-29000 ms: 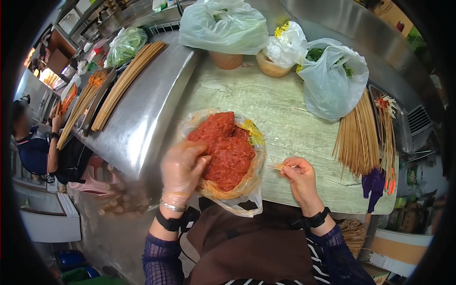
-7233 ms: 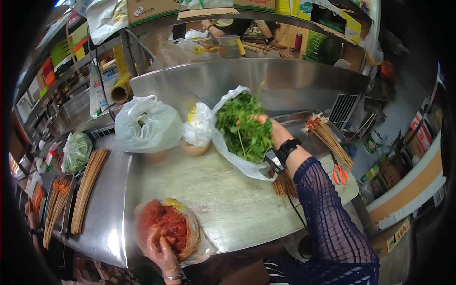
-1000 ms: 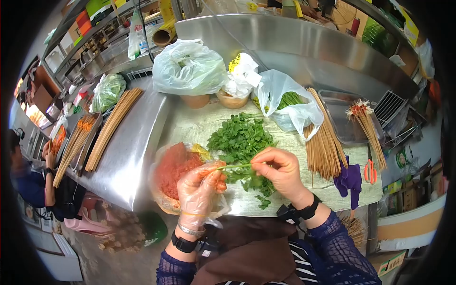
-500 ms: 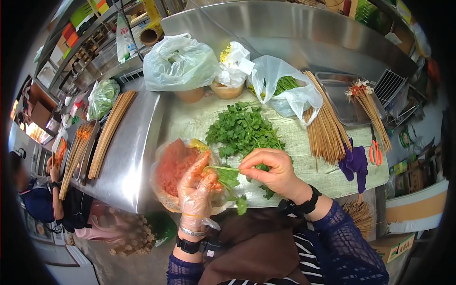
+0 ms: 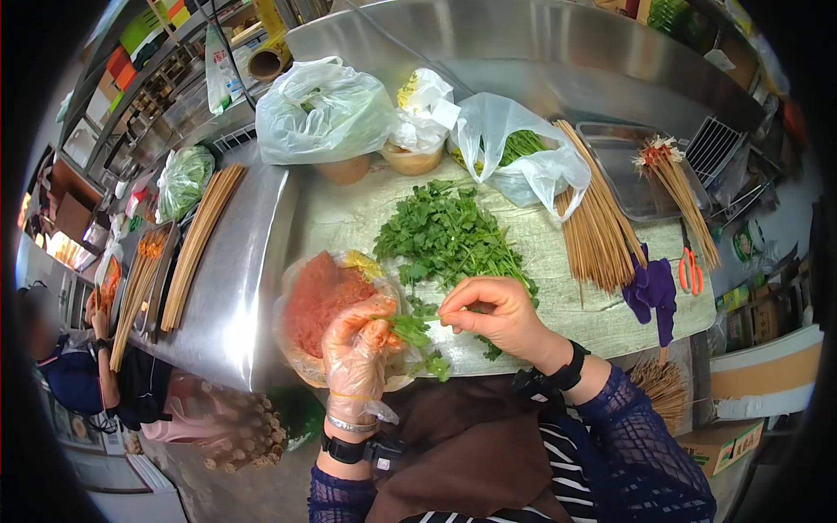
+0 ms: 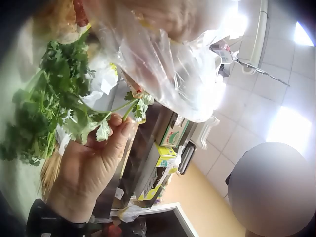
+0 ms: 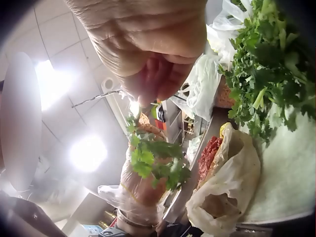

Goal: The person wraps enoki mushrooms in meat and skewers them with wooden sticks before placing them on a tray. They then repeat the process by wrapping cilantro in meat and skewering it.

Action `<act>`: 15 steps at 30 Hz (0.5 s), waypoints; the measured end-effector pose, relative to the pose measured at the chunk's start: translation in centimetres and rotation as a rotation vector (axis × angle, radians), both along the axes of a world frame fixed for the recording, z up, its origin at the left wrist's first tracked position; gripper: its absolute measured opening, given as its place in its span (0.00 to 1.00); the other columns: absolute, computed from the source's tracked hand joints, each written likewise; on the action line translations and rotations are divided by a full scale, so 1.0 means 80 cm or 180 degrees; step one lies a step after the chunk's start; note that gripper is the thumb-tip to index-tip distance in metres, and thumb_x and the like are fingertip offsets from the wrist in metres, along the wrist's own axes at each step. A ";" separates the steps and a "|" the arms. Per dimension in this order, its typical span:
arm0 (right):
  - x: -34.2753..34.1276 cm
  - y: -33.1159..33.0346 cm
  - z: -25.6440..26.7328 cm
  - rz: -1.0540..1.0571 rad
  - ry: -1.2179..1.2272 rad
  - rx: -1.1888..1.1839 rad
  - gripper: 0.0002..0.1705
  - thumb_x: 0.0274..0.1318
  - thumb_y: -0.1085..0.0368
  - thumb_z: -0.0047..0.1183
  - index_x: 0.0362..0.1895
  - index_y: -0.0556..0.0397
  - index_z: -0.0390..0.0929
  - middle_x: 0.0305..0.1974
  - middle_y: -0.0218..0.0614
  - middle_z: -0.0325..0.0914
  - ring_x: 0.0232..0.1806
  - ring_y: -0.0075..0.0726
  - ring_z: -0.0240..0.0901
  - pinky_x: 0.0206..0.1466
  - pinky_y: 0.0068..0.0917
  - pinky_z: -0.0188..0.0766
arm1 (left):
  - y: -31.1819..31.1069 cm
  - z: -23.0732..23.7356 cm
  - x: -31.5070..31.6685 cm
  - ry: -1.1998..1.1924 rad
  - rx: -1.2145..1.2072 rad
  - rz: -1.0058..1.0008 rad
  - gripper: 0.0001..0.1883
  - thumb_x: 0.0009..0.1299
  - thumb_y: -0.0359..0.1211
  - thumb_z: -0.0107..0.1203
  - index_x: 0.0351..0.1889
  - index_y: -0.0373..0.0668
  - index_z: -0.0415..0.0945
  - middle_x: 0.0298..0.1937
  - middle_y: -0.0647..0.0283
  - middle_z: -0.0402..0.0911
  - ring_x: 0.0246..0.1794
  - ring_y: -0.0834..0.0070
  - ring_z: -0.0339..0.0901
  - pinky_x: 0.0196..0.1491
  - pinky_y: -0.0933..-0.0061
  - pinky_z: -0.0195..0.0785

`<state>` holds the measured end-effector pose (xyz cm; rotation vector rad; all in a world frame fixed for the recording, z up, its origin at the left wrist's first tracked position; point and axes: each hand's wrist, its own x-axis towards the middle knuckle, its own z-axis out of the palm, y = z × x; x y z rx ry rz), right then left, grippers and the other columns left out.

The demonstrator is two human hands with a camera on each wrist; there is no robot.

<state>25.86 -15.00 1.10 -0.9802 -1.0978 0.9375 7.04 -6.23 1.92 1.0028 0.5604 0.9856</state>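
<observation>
My left hand [image 5: 356,344], in a clear plastic glove smeared with red, holds a leafy cilantro sprig [image 5: 410,329] between thumb and fingers. The bare right hand [image 5: 497,315] pinches the sprig's thin stem; in the left wrist view, its thumb and fingertip meet on the stem [image 6: 129,111]. Leaves of the sprig hang below the left fingers in the right wrist view. Just behind the left hand sits a plastic-lined bowl of red minced meat [image 5: 324,296]. A heap of loose cilantro [image 5: 445,231] lies on the table beyond both hands.
At the back stand a large plastic bag [image 5: 323,113], a tub with white plastic [image 5: 417,131] and a bag of greens [image 5: 519,161]. On the right are bamboo skewers [image 5: 597,218], a purple glove [image 5: 652,296] and orange-handled scissors [image 5: 690,272]. More skewers [image 5: 202,244] lie left.
Earlier my right hand reached into the bag of greens; now cilantro lies heaped on the table. In the last second, the stem stretched between my hands has given way to leaves bunched at my left fingers.
</observation>
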 end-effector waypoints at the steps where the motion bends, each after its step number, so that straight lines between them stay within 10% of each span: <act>1: -0.001 0.000 0.000 -0.0005 0.0017 -0.0015 0.04 0.52 0.74 0.58 0.35 0.59 0.81 0.34 0.34 0.79 0.32 0.23 0.75 0.34 0.19 0.71 | 0.000 -0.001 -0.001 0.0008 0.0008 -0.0024 0.09 0.64 0.24 0.59 0.41 0.34 0.76 0.47 0.57 0.78 0.32 0.79 0.76 0.34 0.80 0.74; 13: 0.002 0.007 -0.005 0.0140 -0.0396 -0.0158 0.07 0.51 0.69 0.60 0.36 0.55 0.81 0.34 0.33 0.77 0.30 0.25 0.73 0.35 0.20 0.68 | -0.001 0.009 -0.007 0.0260 0.0226 0.0121 0.08 0.65 0.24 0.58 0.41 0.34 0.77 0.46 0.56 0.79 0.33 0.79 0.76 0.32 0.80 0.73; 15: 0.005 0.010 0.008 -0.0756 -0.1407 0.0401 0.09 0.50 0.68 0.61 0.38 0.53 0.81 0.36 0.32 0.75 0.29 0.26 0.73 0.34 0.20 0.68 | -0.003 0.013 -0.005 0.0657 0.0634 0.0282 0.07 0.65 0.24 0.58 0.41 0.33 0.77 0.45 0.56 0.79 0.34 0.79 0.76 0.33 0.79 0.73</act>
